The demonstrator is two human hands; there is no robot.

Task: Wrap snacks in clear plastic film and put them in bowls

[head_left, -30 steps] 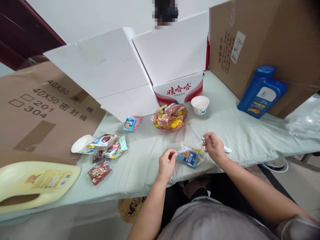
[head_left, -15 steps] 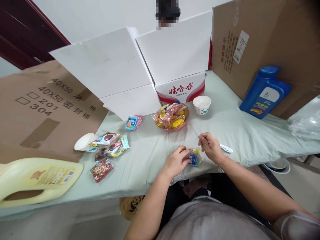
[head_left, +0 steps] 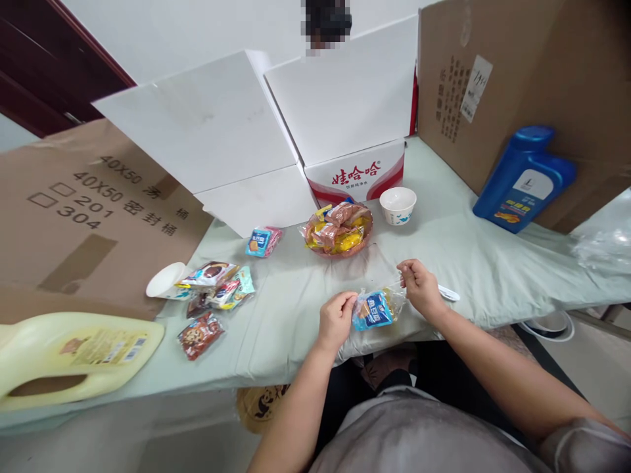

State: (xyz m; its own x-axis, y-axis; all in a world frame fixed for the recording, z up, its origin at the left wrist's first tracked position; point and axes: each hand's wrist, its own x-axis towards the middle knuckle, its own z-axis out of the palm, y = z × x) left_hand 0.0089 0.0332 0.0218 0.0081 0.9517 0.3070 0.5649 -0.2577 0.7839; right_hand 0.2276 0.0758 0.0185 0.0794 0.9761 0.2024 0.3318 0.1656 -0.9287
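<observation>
A clear plastic bag is stretched between my two hands near the table's front edge. Inside or against it lies a blue snack packet, label up, with something yellow to its right. My left hand pinches the left edge beside the blue packet. At the upper right, my right hand pinches the bag's clear film between thumb and fingers. Just right of that hand, partly hidden behind it, is a white plastic handle. Beyond the hands sits a pink bowl heaped with wrapped snacks.
A white bowl stands at the back, and another bowl lies tipped at left by several snack packets. A blue-and-pink packet lies nearby. A blue bottle, a yellow jug and cartons border the table.
My left hand has shifted from covering the blue packet to pinching its left side, so the label now shows. My right hand has moved slightly right, and the clear film is spread wider.
</observation>
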